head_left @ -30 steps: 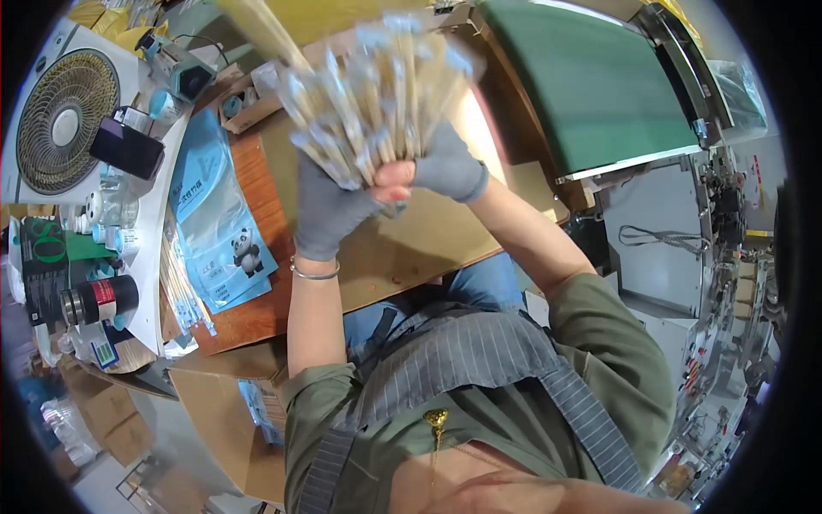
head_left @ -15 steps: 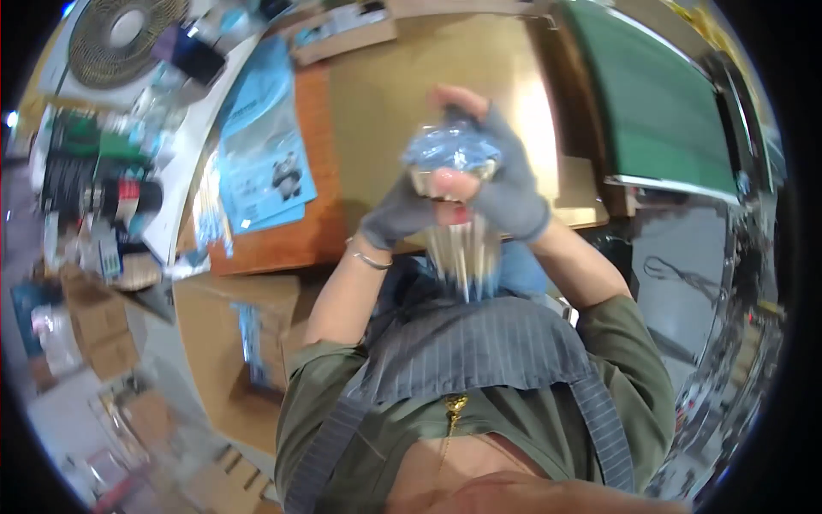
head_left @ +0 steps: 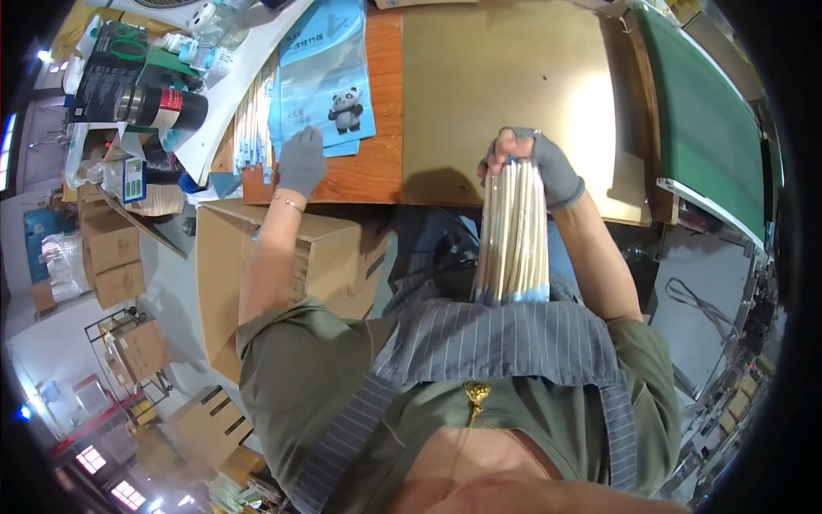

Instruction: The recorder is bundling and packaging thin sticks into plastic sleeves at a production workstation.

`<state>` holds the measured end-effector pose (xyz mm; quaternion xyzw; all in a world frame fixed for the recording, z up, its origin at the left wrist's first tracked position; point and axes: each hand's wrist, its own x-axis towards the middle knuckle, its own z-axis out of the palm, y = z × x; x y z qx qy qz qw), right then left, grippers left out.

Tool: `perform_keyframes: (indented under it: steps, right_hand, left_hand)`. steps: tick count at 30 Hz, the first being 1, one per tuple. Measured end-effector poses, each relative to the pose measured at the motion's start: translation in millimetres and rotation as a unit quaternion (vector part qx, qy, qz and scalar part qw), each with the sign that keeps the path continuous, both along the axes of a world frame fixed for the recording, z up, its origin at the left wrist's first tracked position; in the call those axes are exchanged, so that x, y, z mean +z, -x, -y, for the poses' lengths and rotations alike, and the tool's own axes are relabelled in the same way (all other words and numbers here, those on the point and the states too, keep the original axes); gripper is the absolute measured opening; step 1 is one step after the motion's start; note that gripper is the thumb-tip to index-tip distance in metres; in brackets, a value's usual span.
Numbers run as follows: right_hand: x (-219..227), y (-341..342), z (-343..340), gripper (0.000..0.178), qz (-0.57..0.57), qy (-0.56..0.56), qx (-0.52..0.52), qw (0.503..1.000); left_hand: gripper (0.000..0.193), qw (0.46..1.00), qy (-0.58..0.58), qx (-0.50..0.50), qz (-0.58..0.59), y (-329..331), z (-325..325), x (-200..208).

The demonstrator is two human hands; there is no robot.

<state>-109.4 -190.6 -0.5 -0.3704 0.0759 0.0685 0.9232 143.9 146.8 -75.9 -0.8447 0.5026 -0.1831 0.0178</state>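
Note:
Both my hands wear grey fingerless gloves. My right hand [head_left: 533, 163] is closed around the upper end of a bundle of chopsticks [head_left: 514, 227] in clear wrappers with blue ends. The bundle hangs down in front of my apron. My left hand [head_left: 301, 163] reaches out over the table's near left part, fingers stretched out at the lower edge of a stack of flat blue plastic bags [head_left: 317, 86] printed with a panda. Whether its fingertips press on the top bag I cannot tell. Beside the bags, to their left, lie more wrapped chopsticks [head_left: 253, 120].
An orange-brown wooden table [head_left: 381, 171] bears a large tan board [head_left: 497, 77]. A white shelf at the left holds a dark thermos [head_left: 167, 109] and bottles. An open cardboard box [head_left: 223, 283] stands below the table's left edge. A green surface [head_left: 711, 111] lies at the right.
My hands, together around the bundle before, have parted. The left has moved left to the bags; the right keeps the bundle, now farther right. The view has shifted too.

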Motion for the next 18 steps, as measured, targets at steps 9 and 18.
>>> perform_keyframes:
  steps: [9,18]
  right_hand:
    - [-4,-3,-6,0.02,0.006,0.017,0.015,1.0]
    - [2,-21,-14,0.054,-0.033,0.127,0.089,0.987]
  left_hand:
    - [0.017,0.937,0.188,0.166,-0.245,7,39,52]
    - [0.017,0.882,0.198,0.083,-0.419,116,163,-10]
